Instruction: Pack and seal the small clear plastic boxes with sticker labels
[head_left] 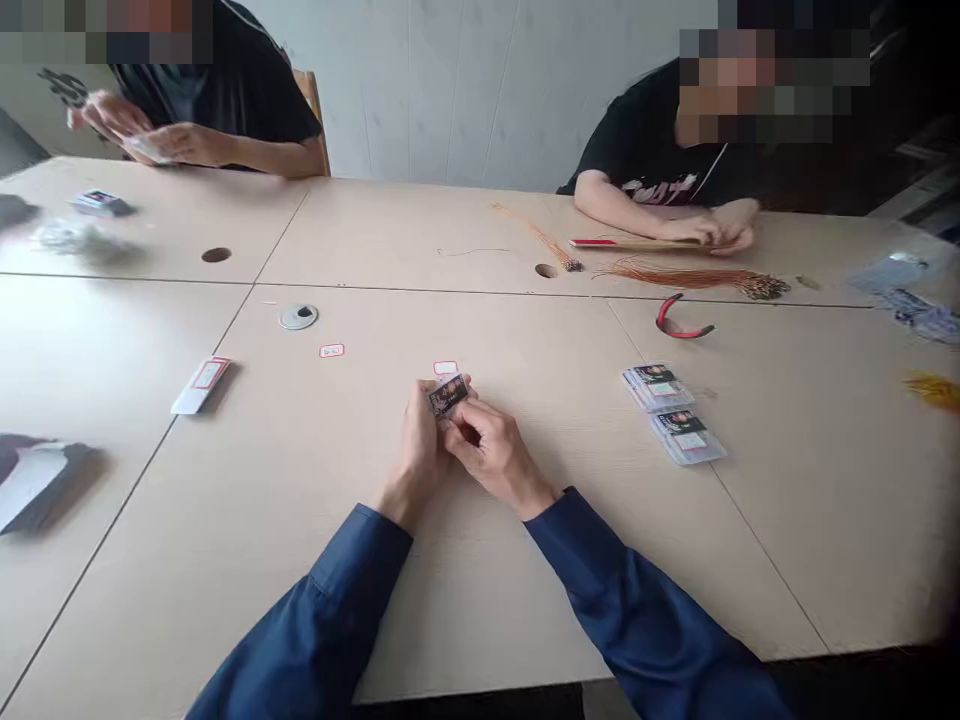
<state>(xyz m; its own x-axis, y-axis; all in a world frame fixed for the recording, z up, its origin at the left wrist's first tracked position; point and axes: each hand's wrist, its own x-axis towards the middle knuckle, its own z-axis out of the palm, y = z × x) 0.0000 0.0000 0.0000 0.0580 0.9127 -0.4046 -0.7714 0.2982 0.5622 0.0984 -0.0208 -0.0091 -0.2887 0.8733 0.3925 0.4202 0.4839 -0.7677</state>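
Note:
A small dark printed card in a clear sleeve (448,394) is held between both my hands over the middle of the light wooden table (300,520). My left hand (417,447) grips its left side with curled fingers. My right hand (489,450) pinches its lower right edge. Both sleeves are dark blue. A small white red-edged label (445,368) lies just beyond the card, and a second label (331,350) lies further left.
Two stacks of sleeved cards (673,413) sit to my right, with a red curved clip (681,322) beyond. Orange strings (694,277) lie before a person at the far right. Another person works at the far left. A white strip (199,385) and round cap (298,317) lie left.

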